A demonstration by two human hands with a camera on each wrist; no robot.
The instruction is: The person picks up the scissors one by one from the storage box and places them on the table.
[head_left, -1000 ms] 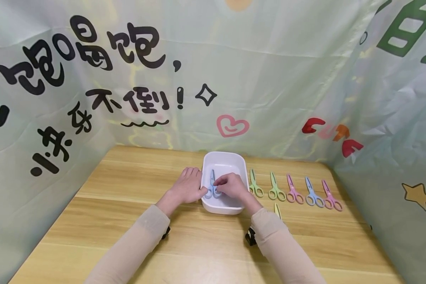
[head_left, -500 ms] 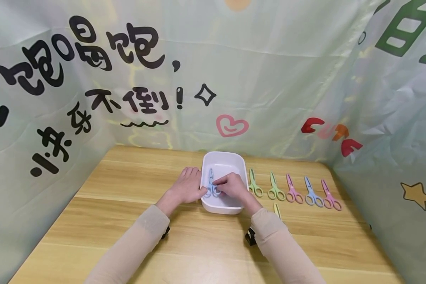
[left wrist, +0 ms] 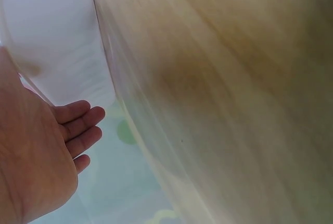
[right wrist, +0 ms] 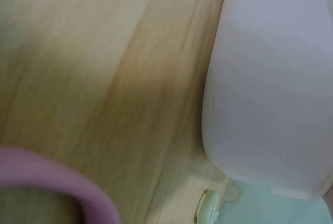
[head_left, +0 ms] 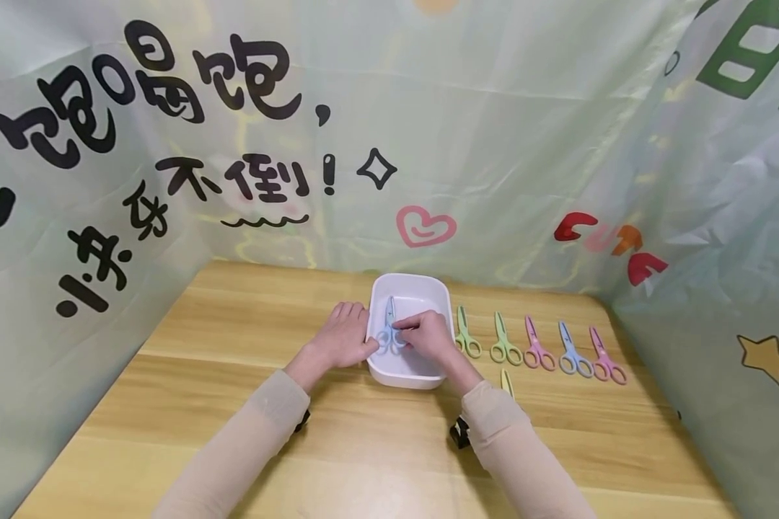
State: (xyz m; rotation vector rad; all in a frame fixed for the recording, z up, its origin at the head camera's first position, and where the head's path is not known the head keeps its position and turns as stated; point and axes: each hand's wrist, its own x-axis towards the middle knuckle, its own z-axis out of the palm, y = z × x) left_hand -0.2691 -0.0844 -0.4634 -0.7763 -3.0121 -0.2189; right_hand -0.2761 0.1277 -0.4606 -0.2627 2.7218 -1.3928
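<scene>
A white rectangular bin (head_left: 410, 285) stands near the back middle of the table. Inside it, along the left wall, light blue scissors (head_left: 389, 313) point their tip toward the far end. My right hand (head_left: 426, 336) reaches over the bin's right side and pinches these scissors near the pivot with thumb and fingers. My left hand (head_left: 342, 336) lies against the bin's left side, fingers straight and thumb at the rim. In the left wrist view its fingers (left wrist: 80, 125) extend beside the bin's wall. The right wrist view shows the bin's outer wall (right wrist: 270, 94), not the fingers.
Right of the bin lie several scissors in a row: green scissors (head_left: 467, 342), light green scissors (head_left: 505, 352), pink scissors (head_left: 539, 356), blue scissors (head_left: 574, 362) and another pink pair (head_left: 607, 370). Yellow scissors (head_left: 507, 383) lie nearer, partly behind the right sleeve. Printed fabric (head_left: 493, 144) encloses the table.
The blue scissors, pinched in my right hand, have shifted slightly toward the bin's far end. My left hand stays at the bin's side. The head view has tilted a little.
</scene>
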